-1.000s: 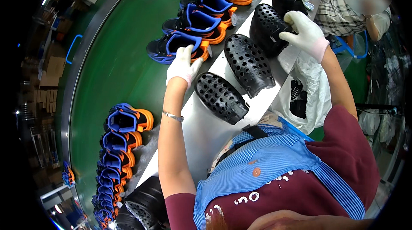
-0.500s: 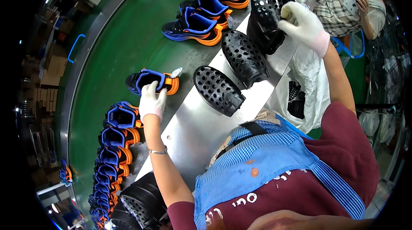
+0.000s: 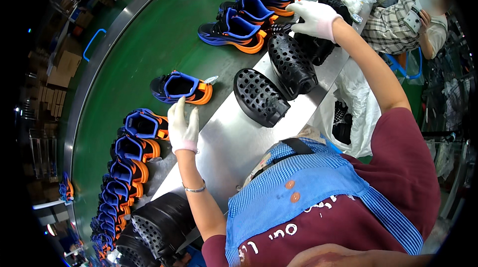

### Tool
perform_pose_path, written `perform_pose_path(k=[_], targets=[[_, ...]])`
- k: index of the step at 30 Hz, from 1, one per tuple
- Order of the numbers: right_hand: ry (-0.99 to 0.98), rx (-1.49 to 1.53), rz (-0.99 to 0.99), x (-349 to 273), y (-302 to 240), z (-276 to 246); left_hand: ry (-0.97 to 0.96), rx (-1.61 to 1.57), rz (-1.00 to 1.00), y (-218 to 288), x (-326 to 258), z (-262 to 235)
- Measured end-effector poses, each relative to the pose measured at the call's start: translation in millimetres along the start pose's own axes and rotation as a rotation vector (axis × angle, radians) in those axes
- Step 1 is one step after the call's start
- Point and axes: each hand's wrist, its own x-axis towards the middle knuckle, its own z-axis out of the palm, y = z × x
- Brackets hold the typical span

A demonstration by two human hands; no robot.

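Observation:
My left hand [image 3: 183, 126], in a white glove, is open with thumb and fingers apart. Its fingertips are just at the near side of a black, blue and orange sneaker [image 3: 180, 86], whose opening looks hollow. My right hand [image 3: 315, 19], gloved too, stretches its fingers leftward above a pile of black perforated plastic shoe trees [image 3: 318, 50]; it appears to grip none of them. Close to its fingertips stands a group of three similar sneakers [image 3: 249, 13]. Two more perforated shoe trees, a nearer one [image 3: 259, 96] and a farther one [image 3: 291, 63], lie on the metal ledge.
A green conveyor belt [image 3: 124, 63] runs beyond the metal ledge [image 3: 219, 142]. Along its left side stretches a row of sneakers [image 3: 127, 170]. Large black shoe trees [image 3: 164, 219] lie at lower left. A white bag [image 3: 366, 102] hangs at right; a seated person [image 3: 398, 23] is beyond.
My left hand has drawn back from inside the sneaker. My right hand has moved left from the black shoe trees, which now lie lower. The view has shifted slightly.

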Motion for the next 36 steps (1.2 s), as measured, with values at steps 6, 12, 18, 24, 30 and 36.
perform_pose_path(k=[6,12,18,24,30,36], targets=[[-0.588,-0.134,-0.024,42,-16,10,0.022,-0.146,-0.06,1,-24,6],[-0.649,-0.368,-0.171,39,-32,20,0.054,-0.175,-0.068,-13,-41,6],[-0.414,-0.352,-0.167,27,-36,15,0.077,-0.161,-0.053,-13,-53,-4],[-0.009,-0.166,-0.05,9,-36,-41,0.215,-0.108,0.032,-11,-67,-33],[0.383,0.345,-0.213,-58,-92,-63,0.333,-0.308,0.071,4,-88,-51],[0.143,0.774,-0.362,-130,-240,-70,0.021,-1.493,0.228,56,-133,-95]])
